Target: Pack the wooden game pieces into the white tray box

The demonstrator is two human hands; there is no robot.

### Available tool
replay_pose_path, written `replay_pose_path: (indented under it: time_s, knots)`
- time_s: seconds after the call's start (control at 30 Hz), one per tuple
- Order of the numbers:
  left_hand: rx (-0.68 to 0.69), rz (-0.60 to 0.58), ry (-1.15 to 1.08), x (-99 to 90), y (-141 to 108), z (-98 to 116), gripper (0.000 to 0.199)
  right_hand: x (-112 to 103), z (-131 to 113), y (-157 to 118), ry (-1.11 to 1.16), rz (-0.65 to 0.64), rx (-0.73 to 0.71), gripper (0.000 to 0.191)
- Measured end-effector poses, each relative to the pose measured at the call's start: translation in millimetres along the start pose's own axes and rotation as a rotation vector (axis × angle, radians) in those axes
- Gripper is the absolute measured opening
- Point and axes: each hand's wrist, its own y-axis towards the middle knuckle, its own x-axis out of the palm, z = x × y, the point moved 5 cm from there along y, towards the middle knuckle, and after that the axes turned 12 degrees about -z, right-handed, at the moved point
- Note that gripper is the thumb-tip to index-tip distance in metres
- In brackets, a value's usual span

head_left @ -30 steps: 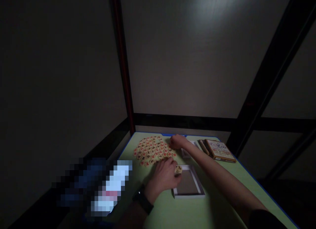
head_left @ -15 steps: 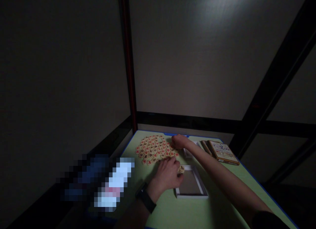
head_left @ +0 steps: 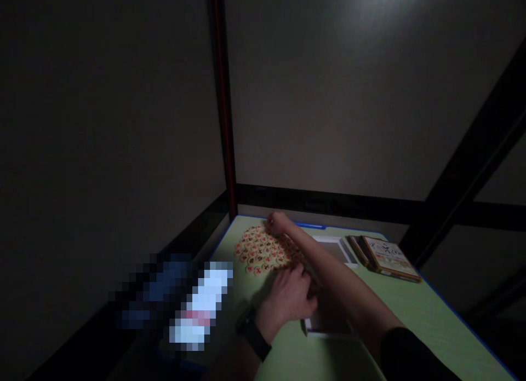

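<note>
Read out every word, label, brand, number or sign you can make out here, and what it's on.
No text is sharp enough to quote.
Round pieces: red and black characters, too small to read.
Printed flat box on the right: dark writing, too blurred to read.
Bright patch: pixelated, nothing readable.

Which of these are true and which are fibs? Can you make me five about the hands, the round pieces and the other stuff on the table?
1. The table top is green. True.
2. The black wristband is on the right wrist. False: it is on the left wrist.
3. The right hand is at the far side of the round pieces. True.
4. Every mark on the round pieces is black. False: some are red and some are black.
5. Only one tray is there. False: there are two, a near tray and a far tray.
</note>
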Motion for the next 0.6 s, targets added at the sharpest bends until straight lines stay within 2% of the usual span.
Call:
replay_pose_path:
  time_s: [0.13, 0.27, 0.43, 0.6]
  knots:
    - [-0.007, -0.023, -0.022, 0.7, 1, 0, 0.04, 10, -11, 10, -0.006, -0.053, 0.053, 0.034]
    - [-0.018, -0.033, -0.034, -0.1, 2, 0, 0.04, 14, -15, 14, -0.007, -0.051, 0.09, 0.033]
    - [0.001, -0.017, -0.041, -2.5, 2, 2, 0.041, 10, -18, 15, -0.001, -0.037, 0.102, 0.042]
    - [-0.016, -0.028, -0.034, 1.4, 2, -1, 0.039, 1, -18, 9, 0.029, 0.014, 0.079, 0.034]
